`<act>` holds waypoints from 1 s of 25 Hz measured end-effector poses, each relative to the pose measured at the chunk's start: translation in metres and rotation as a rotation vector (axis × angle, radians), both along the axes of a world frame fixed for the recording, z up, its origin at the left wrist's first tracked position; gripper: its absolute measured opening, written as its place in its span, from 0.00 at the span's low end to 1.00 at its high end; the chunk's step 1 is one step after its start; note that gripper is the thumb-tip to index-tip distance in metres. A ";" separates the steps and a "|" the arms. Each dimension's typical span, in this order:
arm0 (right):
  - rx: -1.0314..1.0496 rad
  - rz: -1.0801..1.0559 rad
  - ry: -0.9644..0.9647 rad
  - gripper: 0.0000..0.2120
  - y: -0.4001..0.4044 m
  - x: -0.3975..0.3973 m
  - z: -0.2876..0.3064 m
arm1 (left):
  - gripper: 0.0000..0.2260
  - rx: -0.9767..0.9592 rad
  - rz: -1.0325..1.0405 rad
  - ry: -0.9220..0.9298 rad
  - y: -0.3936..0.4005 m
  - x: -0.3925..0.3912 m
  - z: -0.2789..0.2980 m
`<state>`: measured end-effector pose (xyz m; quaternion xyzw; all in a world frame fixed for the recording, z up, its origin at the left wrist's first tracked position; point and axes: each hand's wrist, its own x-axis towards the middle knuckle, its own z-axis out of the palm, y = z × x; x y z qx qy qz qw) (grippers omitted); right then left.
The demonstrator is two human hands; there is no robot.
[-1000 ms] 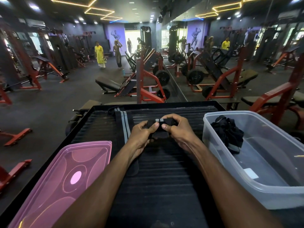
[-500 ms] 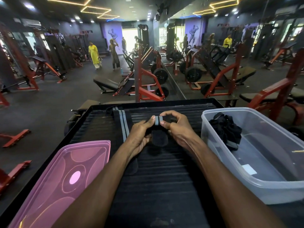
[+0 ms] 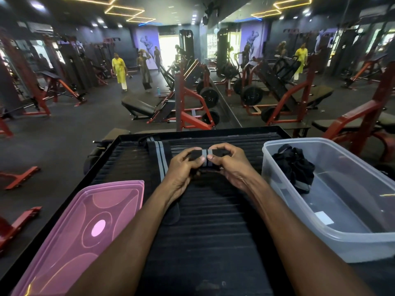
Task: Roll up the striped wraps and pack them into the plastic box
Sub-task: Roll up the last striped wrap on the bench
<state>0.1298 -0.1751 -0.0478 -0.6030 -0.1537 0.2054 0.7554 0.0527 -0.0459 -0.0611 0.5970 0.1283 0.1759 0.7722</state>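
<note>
1. Head view, the change: a second ago the wrap roll (image 3: 204, 157) sat low between the hands as a plain dark lump; now it is turned so its grey stripes face up, and the thumbs have closed in on either side of them.
2. Head view, left hand (image 3: 183, 167): its fingers curl round the roll's left end, the thumb pressing on top beside the stripes.
3. Head view, right hand (image 3: 229, 163): it grips the right end likewise, fingers arched over the far side.
4. The roll is held just above the ribbed black platform (image 3: 213, 221), well short of the plastic box (image 3: 320, 242), where a dark bundle (image 3: 296, 167) already lies.
5. An unrolled striped wrap (image 3: 159, 157) lies flat to the left, partly under the left forearm; the pink lid (image 3: 85, 227) rests nearer.
6. Judgement: this roll looks nearly tight and is probably near ready for the box; the flat wrap is yet to be rolled.
</note>
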 end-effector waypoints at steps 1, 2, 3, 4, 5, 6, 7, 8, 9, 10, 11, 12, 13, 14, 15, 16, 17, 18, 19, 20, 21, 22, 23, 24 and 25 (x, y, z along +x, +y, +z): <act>-0.014 -0.008 -0.024 0.10 0.000 0.000 -0.001 | 0.10 -0.046 -0.019 0.016 -0.001 -0.001 0.002; -0.033 -0.009 -0.054 0.11 0.000 0.000 -0.002 | 0.10 -0.066 -0.035 0.041 -0.001 -0.001 0.002; -0.051 -0.011 -0.076 0.12 0.001 0.000 -0.004 | 0.11 -0.063 -0.038 0.069 -0.002 -0.001 0.001; -0.064 -0.012 -0.079 0.12 0.001 0.000 -0.004 | 0.11 -0.041 -0.022 0.084 -0.002 0.000 0.000; -0.065 -0.010 -0.059 0.12 0.002 0.000 -0.003 | 0.10 -0.019 0.004 0.077 -0.001 0.001 -0.001; -0.053 0.000 -0.023 0.12 0.002 0.000 -0.003 | 0.08 0.005 0.032 0.056 -0.001 0.001 -0.002; -0.046 0.015 0.017 0.11 0.001 -0.001 -0.001 | 0.08 0.035 0.054 0.030 -0.001 0.001 -0.002; -0.047 0.034 0.055 0.09 0.001 -0.002 0.000 | 0.09 0.083 0.076 0.010 -0.002 0.000 -0.003; -0.045 0.056 0.086 0.07 0.002 -0.003 0.000 | 0.11 0.136 0.097 -0.003 -0.002 -0.001 -0.001; -0.036 0.066 0.102 0.06 0.002 -0.003 -0.001 | 0.13 0.173 0.109 -0.015 -0.002 -0.002 -0.001; -0.030 0.055 0.099 0.06 0.003 -0.004 -0.002 | 0.14 0.186 0.108 -0.021 -0.002 -0.002 -0.001; -0.034 0.026 0.074 0.06 0.003 -0.004 -0.002 | 0.15 0.176 0.094 -0.019 -0.002 -0.003 0.000; -0.047 -0.008 0.041 0.07 0.003 -0.004 -0.003 | 0.14 0.148 0.071 -0.005 -0.003 -0.003 0.000; -0.056 -0.033 0.010 0.08 0.002 -0.004 -0.003 | 0.13 0.121 0.050 0.014 -0.004 -0.003 0.002; -0.066 -0.045 -0.012 0.10 0.001 -0.004 -0.002 | 0.12 0.115 0.045 0.030 -0.004 -0.003 0.002; -0.070 -0.047 -0.021 0.11 0.001 -0.005 -0.002 | 0.12 0.134 0.054 0.031 -0.005 -0.004 0.002; -0.073 -0.039 -0.021 0.13 0.002 -0.005 -0.002 | 0.13 0.175 0.074 0.019 -0.006 -0.005 0.002; -0.068 -0.023 -0.001 0.15 0.003 -0.005 -0.003 | 0.15 0.222 0.092 -0.004 -0.007 -0.005 0.002; -0.066 0.000 0.031 0.17 0.003 -0.005 -0.003 | 0.17 0.264 0.100 -0.024 -0.007 -0.007 0.003; -0.062 0.027 0.062 0.17 0.003 -0.006 -0.001 | 0.19 0.300 0.093 -0.036 -0.005 -0.007 0.002; -0.072 0.047 0.075 0.17 0.003 -0.006 0.000 | 0.21 0.338 0.076 -0.040 -0.004 -0.007 0.001; -0.093 0.055 0.066 0.17 0.002 -0.006 -0.001 | 0.22 0.373 0.062 -0.035 -0.002 -0.006 -0.001; -0.121 0.051 0.032 0.16 0.001 -0.004 -0.002 | 0.22 0.394 0.053 -0.022 -0.002 -0.005 -0.003; -0.145 0.030 -0.006 0.16 0.000 -0.002 -0.005 | 0.22 0.393 0.045 -0.005 -0.002 -0.004 -0.004; -0.174 -0.002 -0.047 0.16 -0.001 -0.002 -0.006 | 0.22 0.387 0.039 0.021 -0.003 -0.003 -0.004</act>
